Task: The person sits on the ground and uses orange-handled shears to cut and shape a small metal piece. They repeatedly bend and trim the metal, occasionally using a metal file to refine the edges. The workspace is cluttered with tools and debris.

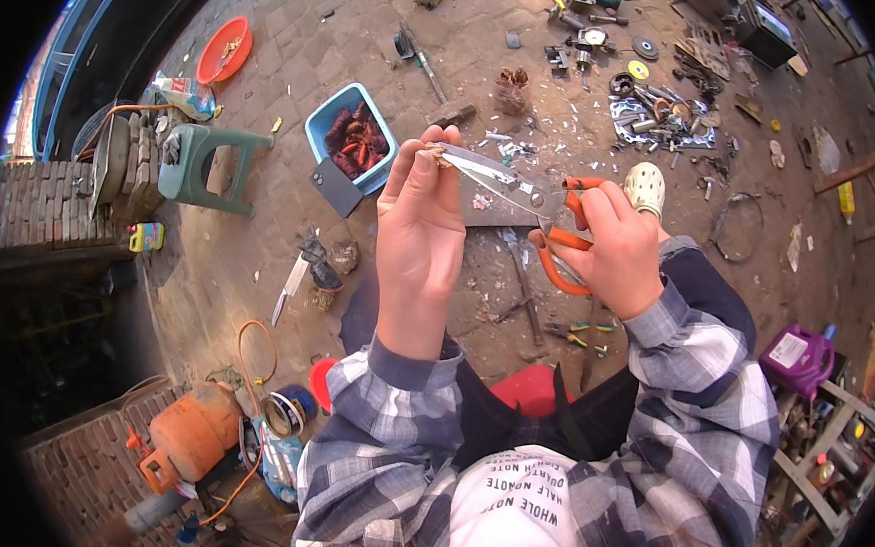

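Orange-handled metal scissors (536,196): mid-scene, blades parted, right hand (614,246) gripping the looped handles | left hand (422,227): pinching a small brownish piece (435,151) at the blade tips, too tiny for me to identify | near: white shirt (513,519), dark printed lettering | right: purple plastic jug (800,364), pale label (787,350), print unreadable from here

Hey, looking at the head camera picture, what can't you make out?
In the head view:
Small piece in the left hand: mostly covered by the fingertips, so its full shape is unclear.
Inner sides of the orange handles: partly hidden by the right hand.
Bottom of the blue basin: covered by dark red pieces.
White bits on the ground: too small to identify.
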Demonstrator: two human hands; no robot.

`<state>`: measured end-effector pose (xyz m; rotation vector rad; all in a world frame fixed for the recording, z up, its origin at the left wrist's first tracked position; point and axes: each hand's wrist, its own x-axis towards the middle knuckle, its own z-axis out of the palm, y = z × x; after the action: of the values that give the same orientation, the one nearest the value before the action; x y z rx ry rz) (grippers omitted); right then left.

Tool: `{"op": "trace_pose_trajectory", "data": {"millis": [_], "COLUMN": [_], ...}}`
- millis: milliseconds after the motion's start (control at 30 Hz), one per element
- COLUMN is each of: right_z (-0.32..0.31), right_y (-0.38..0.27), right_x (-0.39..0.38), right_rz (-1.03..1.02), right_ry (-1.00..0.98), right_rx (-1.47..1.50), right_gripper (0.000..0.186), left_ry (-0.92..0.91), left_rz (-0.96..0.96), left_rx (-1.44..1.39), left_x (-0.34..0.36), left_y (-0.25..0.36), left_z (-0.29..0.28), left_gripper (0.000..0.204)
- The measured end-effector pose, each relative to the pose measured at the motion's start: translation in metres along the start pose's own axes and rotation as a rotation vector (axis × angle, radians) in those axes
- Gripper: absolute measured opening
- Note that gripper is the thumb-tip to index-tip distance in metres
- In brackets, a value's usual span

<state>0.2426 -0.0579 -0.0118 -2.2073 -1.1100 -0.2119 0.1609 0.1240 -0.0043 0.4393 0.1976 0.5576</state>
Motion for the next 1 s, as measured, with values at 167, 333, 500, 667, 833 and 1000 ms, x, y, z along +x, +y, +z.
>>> {"op": "trace_pose_trajectory", "data": {"millis": [167, 333, 500, 667, 833, 1000], "right_z": [0.0, -0.009, -0.018, -0.014, -0.011, -0.003], "right_y": [0.001, 0.0, -0.006, -0.006, -0.005, -0.001], "right_x": [0.001, 0.009, 0.011, 0.014, 0.02, 0.024], "right_rz": [0.031, 0.0, 0.014, -0.02, -0.019, 0.025], "right_ry": [0.009, 0.072, 0.09, 0.113, 0.141, 0.169], "right_rx": [-0.042, -0.09, -0.107, -0.075, -0.088, -0.095], "right_gripper": [0.04, 0.038, 0.034, 0.035, 0.032, 0.03], "left_ry": [0.039, 0.0, 0.063, 0.177, 0.243, 0.29], "left_rz": [0.057, 0.293, 0.495, 0.539, 0.571, 0.603], "left_rx": [0.146, 0.571, 0.877, 0.841, 0.806, 0.735], "left_x": [0.005, 0.005, 0.003, 0.005, 0.012, 0.026], "left_y": [-0.002, -0.003, -0.004, -0.011, -0.02, -0.03], "left_z": [0.008, 0.022, 0.025, 0.027, 0.028, 0.022], "left_gripper": [0.018, 0.026, 0.028, 0.023, 0.022, 0.023]}}
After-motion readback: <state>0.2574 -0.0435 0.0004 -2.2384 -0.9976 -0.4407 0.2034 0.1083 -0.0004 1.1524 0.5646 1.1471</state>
